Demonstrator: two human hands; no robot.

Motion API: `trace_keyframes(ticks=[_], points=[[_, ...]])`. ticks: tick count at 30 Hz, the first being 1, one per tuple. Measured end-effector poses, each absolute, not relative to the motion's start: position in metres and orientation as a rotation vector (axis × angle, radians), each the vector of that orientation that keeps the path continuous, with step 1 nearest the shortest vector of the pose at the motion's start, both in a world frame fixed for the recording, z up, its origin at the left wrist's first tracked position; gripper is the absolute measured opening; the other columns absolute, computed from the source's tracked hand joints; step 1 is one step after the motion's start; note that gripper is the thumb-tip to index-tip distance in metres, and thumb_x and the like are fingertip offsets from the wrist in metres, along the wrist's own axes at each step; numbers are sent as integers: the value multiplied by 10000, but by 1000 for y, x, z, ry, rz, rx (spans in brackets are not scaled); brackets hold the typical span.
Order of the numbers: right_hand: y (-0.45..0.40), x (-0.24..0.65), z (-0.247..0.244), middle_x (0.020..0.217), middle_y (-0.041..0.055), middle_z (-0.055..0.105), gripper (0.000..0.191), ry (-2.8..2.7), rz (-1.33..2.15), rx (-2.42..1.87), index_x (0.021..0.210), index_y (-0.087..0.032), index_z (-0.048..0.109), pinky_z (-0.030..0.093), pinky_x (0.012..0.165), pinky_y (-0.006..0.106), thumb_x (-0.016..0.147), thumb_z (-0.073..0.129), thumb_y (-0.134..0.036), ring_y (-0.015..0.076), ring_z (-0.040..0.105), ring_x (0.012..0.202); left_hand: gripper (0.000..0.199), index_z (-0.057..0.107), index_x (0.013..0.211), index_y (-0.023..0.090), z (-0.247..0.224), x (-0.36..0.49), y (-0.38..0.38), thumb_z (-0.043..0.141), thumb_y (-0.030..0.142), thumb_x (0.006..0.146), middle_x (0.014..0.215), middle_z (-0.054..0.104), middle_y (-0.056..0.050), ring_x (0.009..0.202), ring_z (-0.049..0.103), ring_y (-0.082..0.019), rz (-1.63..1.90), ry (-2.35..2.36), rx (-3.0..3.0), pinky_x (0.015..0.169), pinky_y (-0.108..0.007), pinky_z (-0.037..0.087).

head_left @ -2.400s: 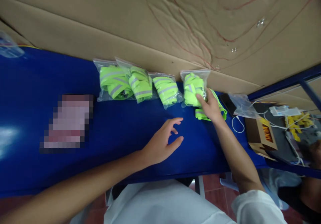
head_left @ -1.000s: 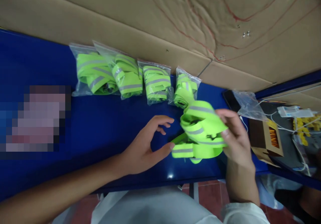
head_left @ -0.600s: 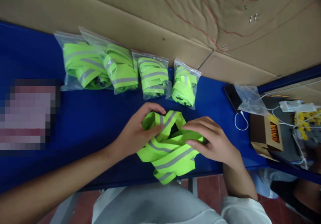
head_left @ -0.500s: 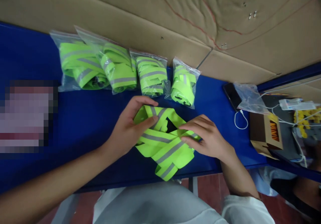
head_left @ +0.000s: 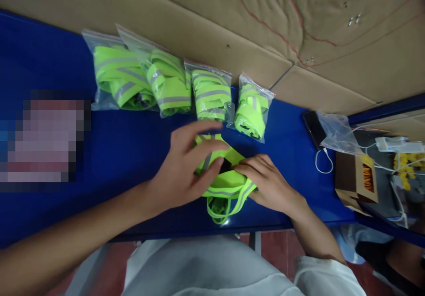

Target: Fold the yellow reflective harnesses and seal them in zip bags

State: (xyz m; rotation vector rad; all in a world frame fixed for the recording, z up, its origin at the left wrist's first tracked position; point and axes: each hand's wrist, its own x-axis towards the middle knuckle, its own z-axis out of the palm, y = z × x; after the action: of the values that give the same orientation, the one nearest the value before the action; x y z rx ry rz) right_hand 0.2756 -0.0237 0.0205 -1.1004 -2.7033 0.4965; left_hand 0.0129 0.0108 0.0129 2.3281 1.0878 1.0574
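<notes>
A loose bundle of neon yellow-green reflective straps with grey stripes lies at the table's front edge, some loops hanging low toward me. My right hand grips the bundle's right side, its fingers curled over a strap. Over the left side reaches my left hand, thumb and fingers apart; its fingers hide part of the straps. Behind the bundle, several clear zip bags of similar rolled straps stand in a row.
The blue table meets a cardboard-covered wall at the back. A phone with a white cable, an empty-looking plastic bag and a brown box are on the right. A blurred-out patch covers something at left.
My left hand has loosened and shifted right over the straps. The lower straps have been gathered up or turned under, and narrow loops now hang where wide bands lay. The view has shifted slightly.
</notes>
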Motion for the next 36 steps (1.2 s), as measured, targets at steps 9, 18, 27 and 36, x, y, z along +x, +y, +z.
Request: trace_keyframes(ticks=[9, 18, 27, 36], points=[[-27, 278, 27, 930, 1, 634, 205, -2471, -246, -959, 1003, -294, 673, 500, 994, 380, 926, 668, -104, 170, 590, 948, 493, 605, 1343, 209, 13, 11, 11, 694, 357, 881, 1501, 556, -143, 1240, 594, -361, 538, 988, 2683, 949, -525, 504], [-21, 295, 32, 1060, 50, 625, 271, -2558, -193, -1261, 1122, -284, 678, 455, 1039, 445, 901, 710, -130, 231, 591, 1084, 484, 604, 1314, 177, 7, 14, 11, 730, 354, 882, 1414, 619, -142, 1280, 589, -364, 468, 1176, 2609, 980, -499, 537], [-26, 301, 66, 1560, 122, 526, 905, -2687, 949, -984, 1524, -260, 501, 24, 1307, 616, 880, 439, -894, 389, 343, 1557, 394, 591, 1354, 273, 6, 17, 9, 640, 274, 962, 1409, 578, -157, 1187, 630, -359, 439, 1124, 2622, 897, -471, 586], [-28, 259, 18, 1078, 111, 722, 546, -2539, 144, -1457, 1457, -183, 523, 464, 943, 445, 1001, 658, -452, 269, 687, 1005, 304, 688, 1145, 171, 1, 25, -3, 548, 400, 1001, 1446, 580, -229, 1408, 512, -455, 613, 1264, 2650, 1028, -622, 515]])
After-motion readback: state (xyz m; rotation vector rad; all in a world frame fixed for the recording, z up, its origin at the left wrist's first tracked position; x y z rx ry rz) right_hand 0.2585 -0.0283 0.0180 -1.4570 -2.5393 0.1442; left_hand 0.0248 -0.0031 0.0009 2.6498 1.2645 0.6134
